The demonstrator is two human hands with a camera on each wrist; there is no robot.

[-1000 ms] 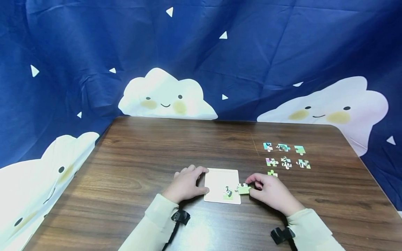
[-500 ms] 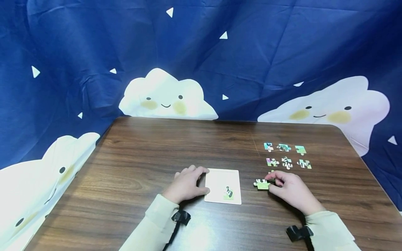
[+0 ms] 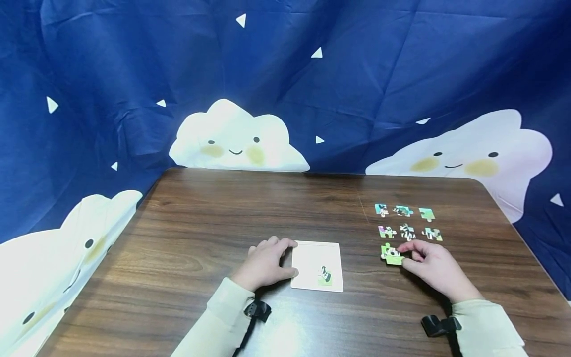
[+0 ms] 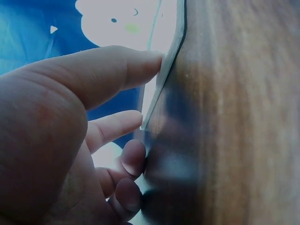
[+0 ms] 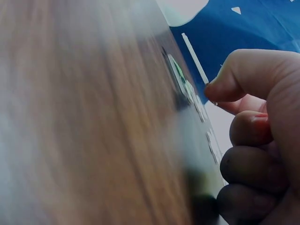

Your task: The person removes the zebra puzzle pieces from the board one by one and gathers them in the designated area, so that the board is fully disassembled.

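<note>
In the head view a white puzzle board lies on the table, with one puzzle piece showing a black-and-white animal on green near its lower right corner. My left hand rests at the board's left side, thumb and index fingertips touching its edge. In the left wrist view both fingers look nearly straight. My right hand pinches a green-and-white puzzle piece between thumb and index finger. It partly covers another green piece. Edge-on, the held piece shows above the table in the right wrist view.
Several loose puzzle pieces lie in two rows at the right, among them a blue-and-white one and a green one. A blue curtain with white clouds hangs behind the brown wooden table.
My right hand has moved right, away from the board, carrying the pinched puzzle piece over to the loose green one. The left hand and the board have stayed in place.
</note>
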